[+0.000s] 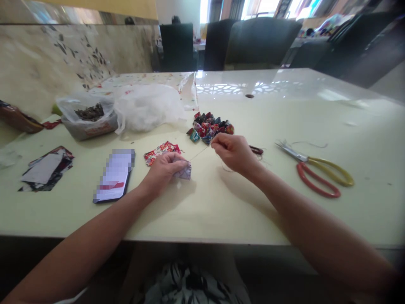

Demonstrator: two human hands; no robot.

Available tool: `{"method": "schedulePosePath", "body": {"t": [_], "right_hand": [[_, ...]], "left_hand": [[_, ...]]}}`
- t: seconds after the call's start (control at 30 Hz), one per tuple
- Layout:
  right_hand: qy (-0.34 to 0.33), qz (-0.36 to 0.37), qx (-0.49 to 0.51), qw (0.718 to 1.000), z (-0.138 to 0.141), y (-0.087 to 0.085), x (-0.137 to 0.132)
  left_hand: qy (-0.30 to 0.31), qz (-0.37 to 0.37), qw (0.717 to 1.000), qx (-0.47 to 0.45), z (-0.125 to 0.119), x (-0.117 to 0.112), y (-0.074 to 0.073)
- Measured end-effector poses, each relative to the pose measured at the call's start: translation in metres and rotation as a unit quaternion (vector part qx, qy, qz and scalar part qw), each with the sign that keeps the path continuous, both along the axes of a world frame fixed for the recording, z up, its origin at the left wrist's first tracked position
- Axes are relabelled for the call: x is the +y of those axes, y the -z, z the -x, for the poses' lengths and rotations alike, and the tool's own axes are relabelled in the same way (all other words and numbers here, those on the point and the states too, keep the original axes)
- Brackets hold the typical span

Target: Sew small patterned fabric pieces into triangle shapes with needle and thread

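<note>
My left hand [164, 169] is closed on a small, pale patterned fabric piece [184, 172], thumb on top, just above the table. A thin thread [200, 156] stretches from that cloth up to my right hand [232, 152], whose fingertips pinch it. Any needle there is too small to make out. Red floral fabric pieces [163, 150] lie right behind my left hand. Beyond my right hand sits a cluster of small, stuffed-looking patterned fabric pieces [209, 126]. A dark reddish object [256, 150], perhaps small snips, is partly hidden behind my right wrist.
Scissors [316, 169] with one red and one yellow handle lie at right, beside loose thread [310, 143]. At left are a phone [115, 175] and stacked fabric scraps [49, 169]. Farther back stand a bag of dark dried bits [88, 120] and a bag of white stuffing [148, 107].
</note>
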State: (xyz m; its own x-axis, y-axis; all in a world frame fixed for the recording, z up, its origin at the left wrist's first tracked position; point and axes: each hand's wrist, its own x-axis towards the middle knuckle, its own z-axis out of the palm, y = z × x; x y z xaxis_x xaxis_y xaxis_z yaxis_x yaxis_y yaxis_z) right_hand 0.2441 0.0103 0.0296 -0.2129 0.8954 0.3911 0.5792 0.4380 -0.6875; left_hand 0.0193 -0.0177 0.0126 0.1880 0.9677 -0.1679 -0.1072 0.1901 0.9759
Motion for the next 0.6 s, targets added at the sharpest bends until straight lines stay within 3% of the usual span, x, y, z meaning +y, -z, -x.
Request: {"method": "schedulePosePath", "body": {"t": [0.13, 0.23, 0.3, 0.6], "right_hand": [[-0.008, 0.127, 0.125, 0.984, 0.005, 0.0, -0.007], [-0.069, 0.259, 0.177, 0.947, 0.019, 0.005, -0.018], [-0.097, 0.309, 0.202, 0.924, 0.029, 0.009, -0.024], [-0.102, 0.268, 0.272, 0.919, 0.039, 0.014, -0.029]], "left_hand": [[-0.008, 0.009, 1.0, -0.029, -0.001, -0.001, 0.002], [-0.012, -0.004, 0.999, -0.035, -0.001, -0.001, 0.002], [-0.002, -0.018, 0.999, -0.03, -0.001, -0.001, 0.003], [0.069, -0.008, 0.998, 0.003, -0.003, -0.004, 0.002]]}}
